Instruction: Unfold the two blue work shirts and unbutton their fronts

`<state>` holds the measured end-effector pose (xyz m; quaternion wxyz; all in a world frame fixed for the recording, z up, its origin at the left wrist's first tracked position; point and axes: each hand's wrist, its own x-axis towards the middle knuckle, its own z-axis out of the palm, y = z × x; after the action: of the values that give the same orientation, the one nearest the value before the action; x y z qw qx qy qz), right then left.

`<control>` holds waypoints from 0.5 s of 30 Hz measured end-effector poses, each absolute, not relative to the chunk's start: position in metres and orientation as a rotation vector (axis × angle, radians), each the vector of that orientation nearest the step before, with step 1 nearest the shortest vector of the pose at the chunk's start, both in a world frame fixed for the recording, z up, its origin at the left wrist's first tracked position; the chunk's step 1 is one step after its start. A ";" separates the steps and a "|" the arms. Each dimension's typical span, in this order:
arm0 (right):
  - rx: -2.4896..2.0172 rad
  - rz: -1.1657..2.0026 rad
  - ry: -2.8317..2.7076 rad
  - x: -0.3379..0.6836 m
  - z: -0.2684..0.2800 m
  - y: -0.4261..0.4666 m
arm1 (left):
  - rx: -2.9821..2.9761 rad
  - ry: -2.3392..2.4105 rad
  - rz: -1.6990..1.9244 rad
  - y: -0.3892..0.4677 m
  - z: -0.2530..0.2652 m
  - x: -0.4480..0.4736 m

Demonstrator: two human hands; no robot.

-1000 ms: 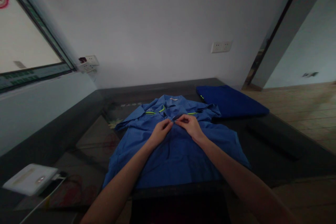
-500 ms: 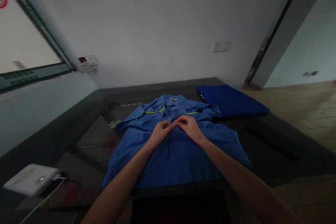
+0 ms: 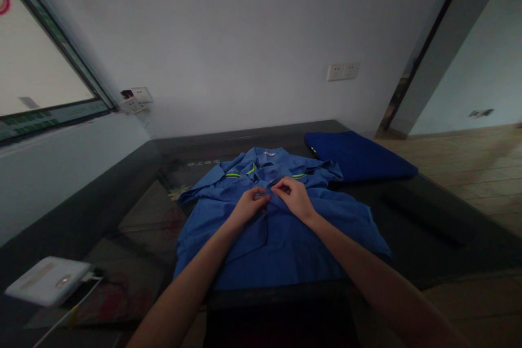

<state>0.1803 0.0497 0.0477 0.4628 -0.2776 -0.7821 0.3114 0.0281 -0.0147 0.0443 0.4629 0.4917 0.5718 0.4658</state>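
A blue short-sleeved work shirt with yellow-green chest trim lies spread on the dark table, collar toward the wall. At the middle of its front, my left hand pinches the edge of the cloth between thumb and fingers. Just to its right, my right hand pinches the front placket, fingertips together. A small gap separates the two hands. Whatever button sits at the fingertips is too small to make out.
Folded darker blue cloth rests at the table's back right. A long black object lies right of the shirt. At the left front is a white box-shaped device with a cable. Wall sockets are behind.
My hands, touching at the fingertips before, have come slightly apart. The shirt's left lower edge has been drawn a little to the right, and a fold shows below my left hand.
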 end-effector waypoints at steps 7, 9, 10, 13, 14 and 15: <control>-0.679 0.855 -1.953 0.179 0.045 0.049 | 1.316 1.451 1.135 -0.015 0.035 0.031; -0.696 0.884 -1.941 0.180 0.046 0.050 | 1.325 1.422 1.147 -0.014 0.034 0.031; -0.706 0.899 -1.929 0.180 0.046 0.051 | 1.335 1.411 1.150 -0.014 0.034 0.031; -0.723 1.062 -1.869 0.180 0.044 0.056 | 1.404 1.425 1.167 -0.016 0.037 0.033; -0.722 1.148 -1.842 0.180 0.043 0.057 | 1.432 1.437 1.181 -0.017 0.039 0.034; -0.720 1.229 -1.815 0.180 0.043 0.058 | 1.456 1.449 1.196 -0.018 0.040 0.035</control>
<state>0.1798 0.0583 0.0425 0.4052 -0.2854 -0.7192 0.4870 0.0348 -0.0183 0.0402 0.3733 0.5683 0.5655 0.4668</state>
